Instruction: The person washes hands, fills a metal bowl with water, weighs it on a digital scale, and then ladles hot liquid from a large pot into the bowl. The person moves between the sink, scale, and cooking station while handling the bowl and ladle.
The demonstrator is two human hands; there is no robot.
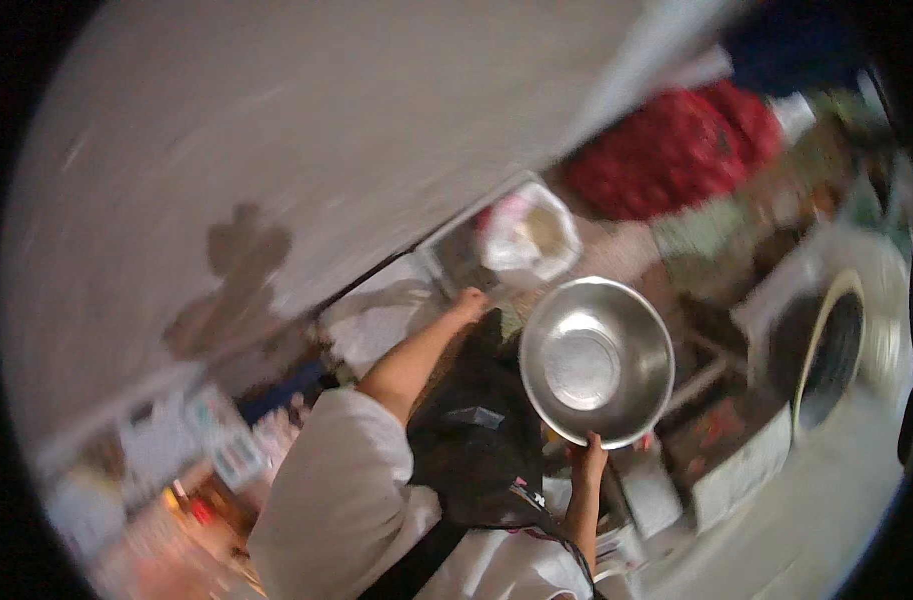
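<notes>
My right hand [590, 454] grips the near rim of a shiny stainless steel bowl [582, 369]. The bowl is tilted so that its inside faces me, and nothing shows in it. My left hand [471, 303] is stretched forward with its fingers curled. A pale blurred strip lies at its fingertips, but whether the hand holds it is unclear. Just beyond stands a white plastic bag [528, 234], opened at the top, with something yellowish-beige inside. The bag sits at a grey tray or crate [450, 259] along the wall.
A plain wall [336, 120] rises on the left and ahead. Beyond the bag lies a red sack [674, 154]. At right are a large plastic-wrapped round container [831, 360] and a white box [743, 480]. Blurred goods [201, 510] crowd the lower left.
</notes>
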